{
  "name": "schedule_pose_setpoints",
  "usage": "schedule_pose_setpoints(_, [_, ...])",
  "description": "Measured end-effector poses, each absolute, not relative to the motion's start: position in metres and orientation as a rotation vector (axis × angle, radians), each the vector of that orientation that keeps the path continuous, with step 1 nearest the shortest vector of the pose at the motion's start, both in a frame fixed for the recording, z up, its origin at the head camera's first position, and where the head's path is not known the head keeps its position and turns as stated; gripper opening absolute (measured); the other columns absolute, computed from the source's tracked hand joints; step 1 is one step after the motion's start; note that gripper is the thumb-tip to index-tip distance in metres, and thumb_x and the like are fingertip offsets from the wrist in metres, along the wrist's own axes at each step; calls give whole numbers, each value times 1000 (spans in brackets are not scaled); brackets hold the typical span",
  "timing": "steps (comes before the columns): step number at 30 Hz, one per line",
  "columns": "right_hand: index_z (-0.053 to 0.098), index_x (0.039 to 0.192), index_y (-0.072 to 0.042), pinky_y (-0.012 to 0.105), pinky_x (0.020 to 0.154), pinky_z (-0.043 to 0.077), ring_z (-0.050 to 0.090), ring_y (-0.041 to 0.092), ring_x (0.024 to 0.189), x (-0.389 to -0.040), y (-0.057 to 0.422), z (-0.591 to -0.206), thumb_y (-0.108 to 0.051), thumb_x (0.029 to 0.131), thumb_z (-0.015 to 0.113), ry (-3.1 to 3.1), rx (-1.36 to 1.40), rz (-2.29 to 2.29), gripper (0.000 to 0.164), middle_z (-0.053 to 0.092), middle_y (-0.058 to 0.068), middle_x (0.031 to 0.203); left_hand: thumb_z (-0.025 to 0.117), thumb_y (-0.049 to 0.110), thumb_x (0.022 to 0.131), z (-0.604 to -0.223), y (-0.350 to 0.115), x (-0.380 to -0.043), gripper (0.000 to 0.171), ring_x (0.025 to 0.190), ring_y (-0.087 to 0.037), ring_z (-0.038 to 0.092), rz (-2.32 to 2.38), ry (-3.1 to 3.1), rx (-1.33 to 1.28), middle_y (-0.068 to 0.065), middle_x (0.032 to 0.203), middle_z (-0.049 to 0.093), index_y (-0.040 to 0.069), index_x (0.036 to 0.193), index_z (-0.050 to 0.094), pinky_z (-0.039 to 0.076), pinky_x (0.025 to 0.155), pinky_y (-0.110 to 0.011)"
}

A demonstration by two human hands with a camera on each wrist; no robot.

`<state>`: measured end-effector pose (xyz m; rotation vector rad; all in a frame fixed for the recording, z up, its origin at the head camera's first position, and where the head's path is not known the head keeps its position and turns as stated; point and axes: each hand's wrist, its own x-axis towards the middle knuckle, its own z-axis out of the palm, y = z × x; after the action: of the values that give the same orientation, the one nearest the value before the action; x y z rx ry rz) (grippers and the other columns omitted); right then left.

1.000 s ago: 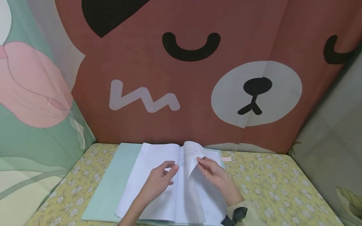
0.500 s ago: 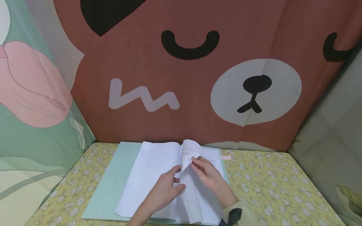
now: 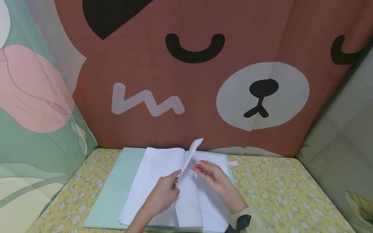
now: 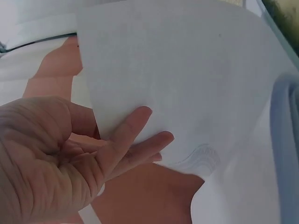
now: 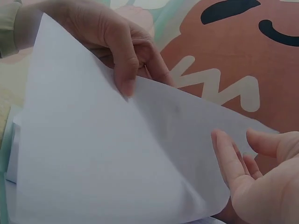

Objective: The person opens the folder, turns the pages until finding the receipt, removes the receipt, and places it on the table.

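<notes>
A pale green folder lies spread on the table with white pages inside. One white sheet stands lifted at the middle fold, its top corner pointing up. My left hand pinches that sheet by its edge. In the right wrist view the left thumb presses on the near face of the sheet, and in the left wrist view fingers lie against its other side. My right hand hovers over the right-hand pages, fingers slightly bent, holding nothing, close beside the sheet.
A pink tab sticks out from the folder's right edge. The table has a yellow flowered cloth. Directly behind it hangs a brown bear-print curtain, with a green printed one at the left and a grey one at the right.
The right hand has let go of the sheet. The left hand has come to the sheet and taken hold of its edge, and the sheet's upper corner has risen.
</notes>
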<state>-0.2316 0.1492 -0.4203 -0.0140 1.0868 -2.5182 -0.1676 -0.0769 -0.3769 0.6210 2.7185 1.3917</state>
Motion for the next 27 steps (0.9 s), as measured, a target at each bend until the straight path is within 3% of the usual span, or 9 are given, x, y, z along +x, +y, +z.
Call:
schedule_pose_setpoints(4, [66,102,2,33,96,56,74,25,98,-234,155,-419,3,109,41,1120,58,-2558,25,71,17,100,57,-13,82,-374,-84,-172,53,78,-17,57,1368,2777,589,-17,100,73,-12,135,60,49,65,-29])
schedule_pose_setpoints(9, [63,104,1,34,99,54,73,26,100,-237,164,-416,0,109,43,1129,145,-2596,20,68,16,101,57,-13,85,-372,-100,-180,48,87,-21,64,1320,2828,480,-20,107,75,-8,132,65,54,75,-40])
schedule_pose_setpoints(12, [66,104,-1,33,99,54,73,26,101,-237,170,-415,-1,109,45,1129,192,-2616,21,67,16,102,56,-12,87,-373,-111,-187,46,100,-29,71,1249,2859,397,-22,113,74,-7,131,66,57,85,-47])
schedule_pose_setpoints(15, [68,103,-2,33,99,54,73,26,101,-238,174,-414,-2,109,46,1130,216,-2638,23,66,15,103,54,-11,89,-375,-122,-194,45,117,-39,67,1173,2862,316,-24,124,70,-8,133,64,55,96,-54])
schedule_pose_setpoints(19, [57,119,3,32,100,53,73,25,101,-238,178,-413,-4,109,46,1139,238,-2635,16,65,15,105,53,-11,90,-383,-135,-202,44,127,-45,59,1098,2839,233,-27,131,66,-10,134,62,50,102,-57])
schedule_pose_setpoints(22, [45,130,2,32,100,53,72,24,102,-238,179,-412,-5,110,46,1155,263,-2639,22,65,14,106,53,-11,90,-392,-143,-207,44,127,-45,59,1053,2859,205,-28,131,65,-11,133,61,50,102,-58])
schedule_pose_setpoints(27, [48,130,0,32,101,53,72,25,104,-239,182,-412,-6,109,49,1168,286,-2657,22,65,14,107,52,-11,90,-402,-154,-214,47,131,-49,54,1011,2867,113,-34,137,59,-15,137,55,48,104,-60])
